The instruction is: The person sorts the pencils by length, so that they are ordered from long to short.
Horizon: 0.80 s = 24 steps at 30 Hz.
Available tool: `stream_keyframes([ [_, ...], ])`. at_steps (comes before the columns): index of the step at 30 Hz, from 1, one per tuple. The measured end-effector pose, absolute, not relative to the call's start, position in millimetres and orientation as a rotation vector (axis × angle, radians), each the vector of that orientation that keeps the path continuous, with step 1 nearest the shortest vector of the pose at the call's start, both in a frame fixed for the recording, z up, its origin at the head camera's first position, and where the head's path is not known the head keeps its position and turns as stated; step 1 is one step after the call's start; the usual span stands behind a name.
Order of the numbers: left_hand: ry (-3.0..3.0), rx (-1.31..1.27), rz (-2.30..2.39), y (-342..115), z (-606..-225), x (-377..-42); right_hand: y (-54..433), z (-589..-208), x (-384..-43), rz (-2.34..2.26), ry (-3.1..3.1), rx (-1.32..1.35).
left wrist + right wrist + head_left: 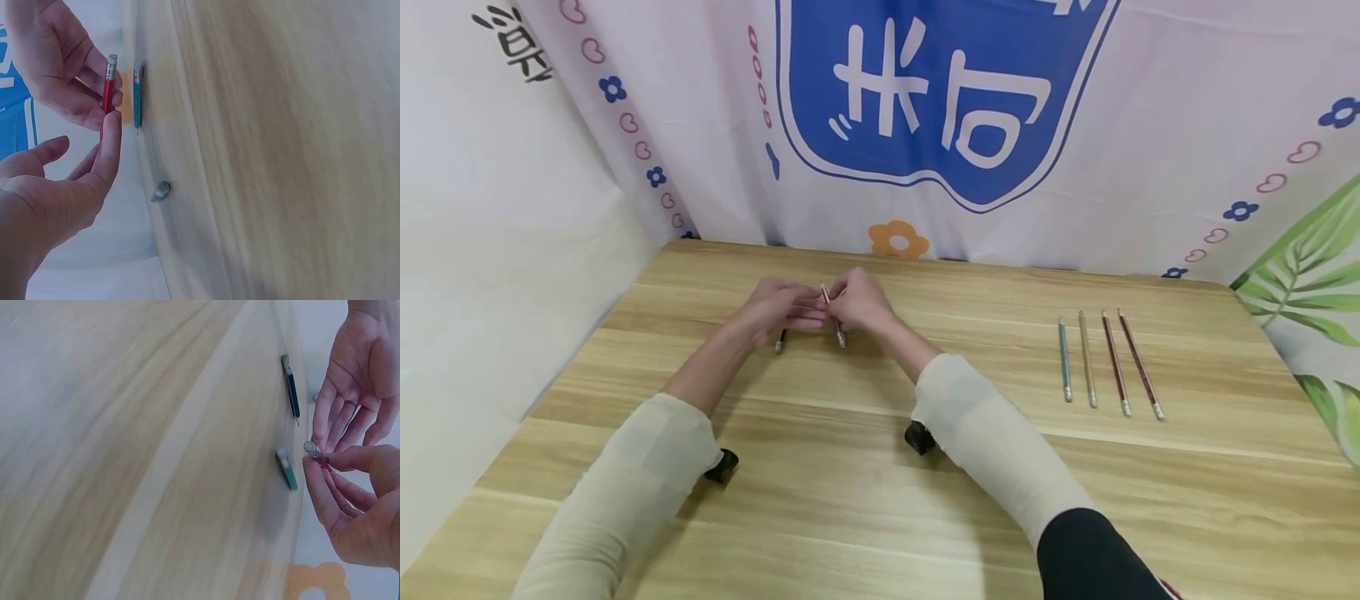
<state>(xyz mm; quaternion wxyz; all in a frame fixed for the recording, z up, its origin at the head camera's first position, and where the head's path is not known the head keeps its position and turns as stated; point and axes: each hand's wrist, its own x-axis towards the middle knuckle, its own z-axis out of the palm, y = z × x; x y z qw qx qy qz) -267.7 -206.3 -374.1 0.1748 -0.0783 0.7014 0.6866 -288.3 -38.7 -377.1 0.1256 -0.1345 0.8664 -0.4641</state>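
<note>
Above the far left part of the table, my right hand [861, 302] pinches a red pencil [107, 95] between thumb and fingers. Its silver ferrule and eraser end point toward me. Close beside it is my left hand [775, 308], fingers extended and thumb apart; the fingertips reach the pencil, though firm contact is hard to tell. Under the hands a black pencil [291, 387] lies on the wood, its eraser end also showing in the head view. A green pencil [287, 470] lies near it, hidden by the hands in the head view.
To the right on the wooden table [820, 500], several pencils lie side by side: a teal pencil [1065, 362], a tan pencil [1087, 362] and dark red pencils [1116, 367]. A printed cloth [722, 150] hangs behind the back edge. Black wrist mounts [722, 467] protrude beneath the sleeves.
</note>
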Motion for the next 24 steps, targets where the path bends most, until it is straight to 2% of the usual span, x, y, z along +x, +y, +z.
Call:
stream_keyframes([
  [24, 2.339, -0.066, 1.675, -185.0, -384.4, -276.6, 16.3, -379.1, -289.7, -1.47, 2.494, -0.281],
])
